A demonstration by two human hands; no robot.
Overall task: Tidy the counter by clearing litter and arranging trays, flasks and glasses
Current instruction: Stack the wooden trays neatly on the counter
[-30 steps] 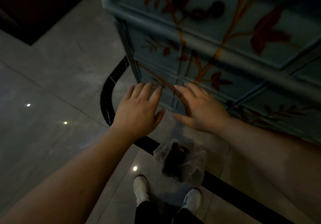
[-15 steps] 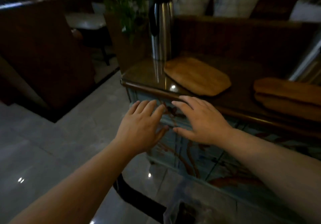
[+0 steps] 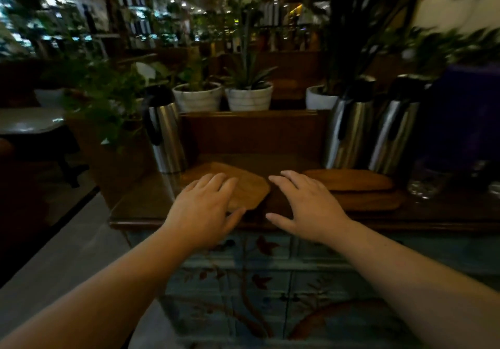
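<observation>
A dark wooden counter (image 3: 140,205) tops a blue painted cabinet. One wooden tray (image 3: 249,189) lies at its left centre, and two stacked wooden trays (image 3: 351,183) lie to the right. A steel flask (image 3: 166,137) stands at the left rear; two more steel flasks (image 3: 349,132) (image 3: 392,135) stand at the right rear. A glass (image 3: 424,183) stands at the far right. My left hand (image 3: 205,208) hovers open over the near edge of the left tray. My right hand (image 3: 305,208) is open beside it, holding nothing.
White plant pots (image 3: 250,97) line a ledge behind the counter's wooden back panel (image 3: 254,132). A dark purple object (image 3: 465,110) stands at the far right. A round table (image 3: 29,121) and leafy plants stand to the left, with pale floor (image 3: 54,262) below.
The view has risen from the floor and a bag of litter to the counter top. Both hands have stayed open and side by side, now over the counter's front edge.
</observation>
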